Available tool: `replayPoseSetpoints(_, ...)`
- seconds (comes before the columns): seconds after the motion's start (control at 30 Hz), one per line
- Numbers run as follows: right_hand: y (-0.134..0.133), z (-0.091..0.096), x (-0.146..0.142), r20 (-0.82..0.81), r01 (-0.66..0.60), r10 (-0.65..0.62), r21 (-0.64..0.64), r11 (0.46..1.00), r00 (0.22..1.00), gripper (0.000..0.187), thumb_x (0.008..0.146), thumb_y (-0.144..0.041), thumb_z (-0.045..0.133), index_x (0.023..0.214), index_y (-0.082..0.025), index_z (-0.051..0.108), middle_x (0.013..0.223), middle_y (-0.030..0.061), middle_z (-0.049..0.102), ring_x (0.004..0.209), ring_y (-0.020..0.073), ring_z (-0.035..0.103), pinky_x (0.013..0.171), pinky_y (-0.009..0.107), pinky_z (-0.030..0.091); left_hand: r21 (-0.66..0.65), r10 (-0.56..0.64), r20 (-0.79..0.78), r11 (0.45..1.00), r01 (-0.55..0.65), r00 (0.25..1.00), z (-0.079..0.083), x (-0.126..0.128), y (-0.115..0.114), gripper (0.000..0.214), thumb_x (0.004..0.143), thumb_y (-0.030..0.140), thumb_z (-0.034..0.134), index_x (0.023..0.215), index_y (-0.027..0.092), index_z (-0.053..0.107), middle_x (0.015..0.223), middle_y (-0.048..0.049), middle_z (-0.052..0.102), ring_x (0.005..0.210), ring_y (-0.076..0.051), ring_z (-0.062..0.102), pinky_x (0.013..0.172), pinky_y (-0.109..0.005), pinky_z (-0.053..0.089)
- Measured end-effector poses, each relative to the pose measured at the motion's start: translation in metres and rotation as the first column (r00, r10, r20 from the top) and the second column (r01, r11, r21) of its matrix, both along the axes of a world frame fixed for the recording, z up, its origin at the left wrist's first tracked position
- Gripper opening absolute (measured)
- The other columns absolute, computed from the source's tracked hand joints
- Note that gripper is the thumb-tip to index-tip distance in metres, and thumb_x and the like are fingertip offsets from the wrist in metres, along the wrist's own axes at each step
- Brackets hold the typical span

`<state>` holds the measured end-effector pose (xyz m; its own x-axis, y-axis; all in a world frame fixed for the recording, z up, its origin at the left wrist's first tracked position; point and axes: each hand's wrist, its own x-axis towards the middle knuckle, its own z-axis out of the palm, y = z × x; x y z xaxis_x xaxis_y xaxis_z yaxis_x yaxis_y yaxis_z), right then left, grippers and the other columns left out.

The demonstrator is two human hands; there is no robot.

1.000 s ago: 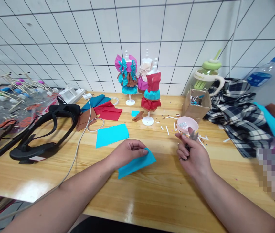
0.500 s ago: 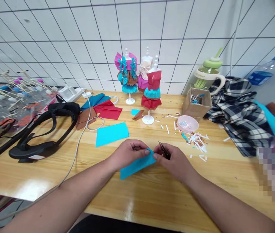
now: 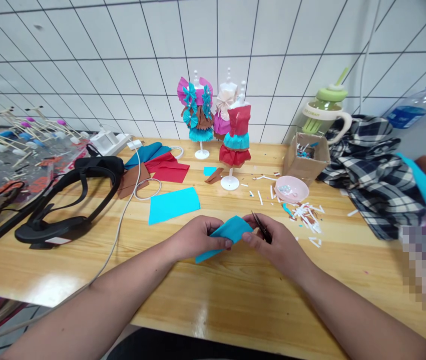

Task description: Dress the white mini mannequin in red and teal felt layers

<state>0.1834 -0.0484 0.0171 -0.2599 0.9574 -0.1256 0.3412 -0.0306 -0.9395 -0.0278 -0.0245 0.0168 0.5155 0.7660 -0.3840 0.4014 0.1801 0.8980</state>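
My left hand [image 3: 205, 236] is closed on a piece of turquoise paper [image 3: 235, 228], its thumb across the front. The paper is folded over, with a lower flap showing under my thumb. My right hand [image 3: 269, 236] pinches the paper's right edge between thumb and finger. Tucked in that same hand is a slim dark pointed tool [image 3: 261, 227], tips up and to the left; whether it is scissors or tweezers I cannot tell. A second turquoise sheet [image 3: 174, 205] lies flat beyond my left hand.
Small dress forms in paper outfits [image 3: 235, 127] stand by the wall. To the right are a pink bowl [image 3: 291, 197], white paper scraps [image 3: 306, 217], a cardboard box [image 3: 305, 162] and a mug [image 3: 325, 115]. A black headset [image 3: 70, 200] and a cable [image 3: 117, 235] lie left.
The turquoise paper has been lifted and turned up, so a folded face now shows between my hands. My right hand has shifted slightly right with the dark tool.
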Motion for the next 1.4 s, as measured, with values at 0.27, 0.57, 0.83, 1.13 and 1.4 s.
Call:
replayPoseSetpoints(0.27, 0.001, 0.000, -0.001, 0.144, -0.068, 0.067, 0.004, 0.998, 0.987, 0.013, 0.075, -0.029, 0.059, 0.082, -0.019, 0.063, 0.063, -0.0048, 0.051, 0.056, 0.0101, 0.041, 0.052, 0.023, 0.033, 0.111, 0.070, 0.059, 0.991, -0.076, 0.996, 0.005, 0.004, -0.004, 0.029, 0.073, 0.037, 0.071, 0.091, 0.014, 0.069, 0.078, -0.0009, 0.066, 0.069, -0.013, 0.056, 0.061, -0.022, 0.043)
replayPoseSetpoints(0.57, 0.012, -0.014, 0.015, 0.621, -0.073, -0.035, 0.148, 0.986, 0.783, 0.030, 0.084, -0.041, 0.054, 0.106, -0.023, 0.063, 0.084, 0.0040, 0.067, 0.075, 0.0223, 0.059, 0.064, 0.033, 0.042, 0.082, 0.269, 0.139, 0.956, -0.282, 0.953, -0.002, 0.000, 0.002, 0.029, 0.068, 0.041, 0.074, 0.074, 0.014, 0.066, 0.064, 0.0030, 0.059, 0.058, -0.009, 0.050, 0.054, -0.021, 0.036)
replayPoseSetpoints(0.83, 0.008, -0.013, 0.007, 0.301, 0.016, -0.124, 0.335, 0.942, 0.946, 0.031, 0.091, -0.039, 0.046, 0.108, -0.022, 0.066, 0.109, 0.0091, 0.067, 0.103, 0.0253, 0.060, 0.088, 0.040, 0.045, 0.023, 0.376, 0.277, 0.918, -0.397, 0.884, 0.000, 0.007, -0.001, 0.028, 0.066, 0.040, 0.077, 0.073, 0.016, 0.067, 0.070, 0.0025, 0.067, 0.063, -0.010, 0.056, 0.060, -0.022, 0.041)
replayPoseSetpoints(1.13, 0.001, -0.011, -0.010, -0.116, 0.048, -0.050, -0.020, 0.999, 0.992, 0.024, 0.078, -0.040, 0.062, 0.088, -0.019, 0.065, 0.080, 0.0043, 0.069, 0.075, 0.0195, 0.063, 0.067, 0.031, 0.049, -0.016, 0.348, 0.311, 0.932, -0.362, 0.884, -0.006, 0.019, -0.007, 0.026, 0.067, 0.036, 0.077, 0.077, 0.015, 0.068, 0.077, -0.0009, 0.070, 0.069, -0.013, 0.062, 0.065, -0.024, 0.047)
replayPoseSetpoints(1.4, 0.004, -0.010, -0.006, -0.113, 0.016, -0.021, -0.046, 0.999, 0.993, 0.022, 0.075, -0.039, 0.063, 0.087, -0.019, 0.062, 0.074, 0.0014, 0.063, 0.069, 0.0165, 0.059, 0.061, 0.029, 0.048, -0.054, 0.332, 0.282, 0.942, -0.331, 0.900, -0.006, 0.013, -0.003, 0.028, 0.062, 0.031, 0.080, 0.079, 0.014, 0.065, 0.067, 0.0017, 0.064, 0.059, -0.010, 0.056, 0.056, -0.022, 0.044)
